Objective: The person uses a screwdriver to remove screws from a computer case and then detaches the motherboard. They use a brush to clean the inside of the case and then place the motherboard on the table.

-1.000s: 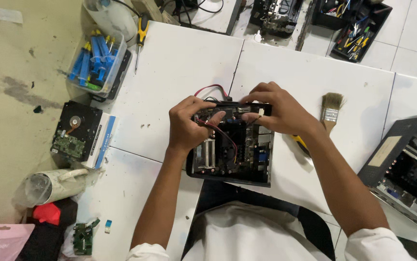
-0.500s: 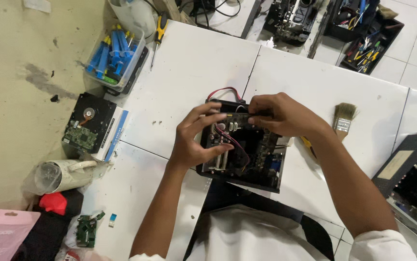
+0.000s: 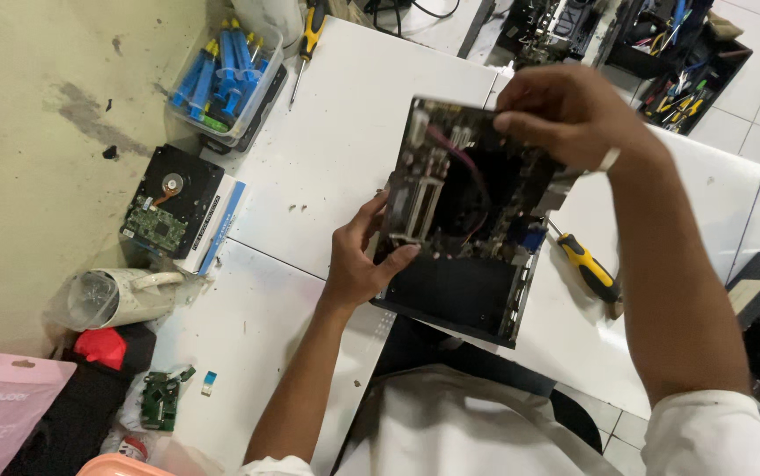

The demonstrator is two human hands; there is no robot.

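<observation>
Head view: both hands tilt an opened black computer case (image 3: 463, 256) up above the white table (image 3: 344, 141).
Left hand (image 3: 358, 260) clamps its fingers on the case's near-left edge; right hand (image 3: 565, 115) pinches the far rim; yellow-handled screwdriver (image 3: 587, 269) lies just right; blue syringes (image 3: 221, 70) sit far-left.

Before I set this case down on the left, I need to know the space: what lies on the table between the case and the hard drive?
In the head view, only bare white table lies between the open computer case and the hard drive.
</observation>
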